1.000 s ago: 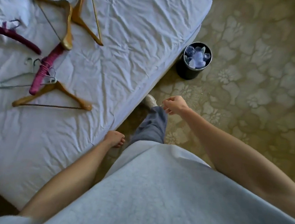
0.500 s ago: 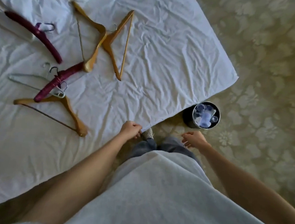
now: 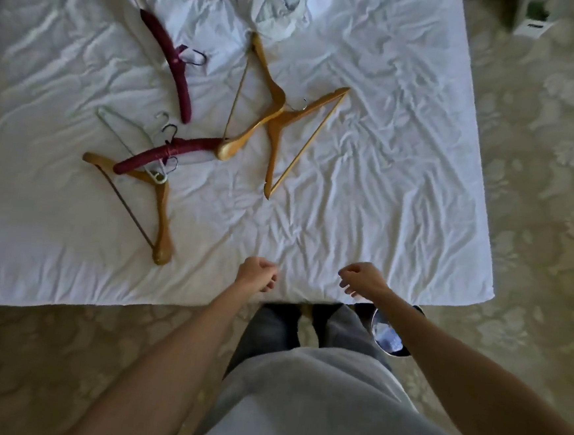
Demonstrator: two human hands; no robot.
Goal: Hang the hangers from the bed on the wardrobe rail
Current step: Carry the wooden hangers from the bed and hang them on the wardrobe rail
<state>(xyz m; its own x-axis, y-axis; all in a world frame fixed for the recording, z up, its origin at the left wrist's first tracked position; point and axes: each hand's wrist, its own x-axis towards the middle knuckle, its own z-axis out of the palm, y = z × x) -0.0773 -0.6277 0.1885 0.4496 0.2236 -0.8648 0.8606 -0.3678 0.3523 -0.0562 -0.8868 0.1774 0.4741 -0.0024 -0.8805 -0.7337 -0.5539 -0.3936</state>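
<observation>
Where linen wrinkles, curved wooden hangers

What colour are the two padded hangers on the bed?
Dark maroon, both padded hangers, seen in the head view.

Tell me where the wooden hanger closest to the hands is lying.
In the head view, that wooden hanger lies on the white bed sheet at the left, ahead of the left hand, its upper part under a maroon padded hanger.
</observation>
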